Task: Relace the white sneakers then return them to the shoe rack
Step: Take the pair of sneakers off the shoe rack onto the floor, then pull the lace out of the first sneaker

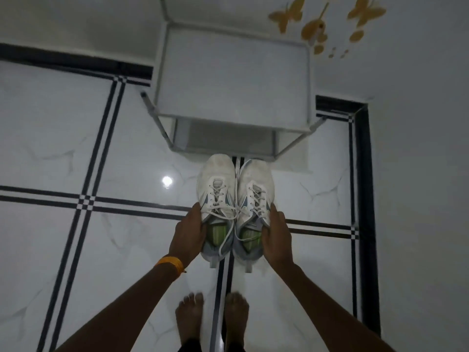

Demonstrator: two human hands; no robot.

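Two white sneakers with green insoles are held side by side in the air, toes pointing at the shoe rack. My left hand grips the outer side of the left sneaker. My right hand grips the outer side of the right sneaker. Both shoes are laced, with loose white lace ends crossing between them near the collars. The white shoe rack stands just beyond the toes, against the wall; its top shelf is bare and a lower shelf shows beneath.
White marble floor tiles with black stripe borders spread all around. My bare feet stand below the shoes. Gold butterfly stickers decorate the white wall at the upper right. A black skirting runs along the right wall.
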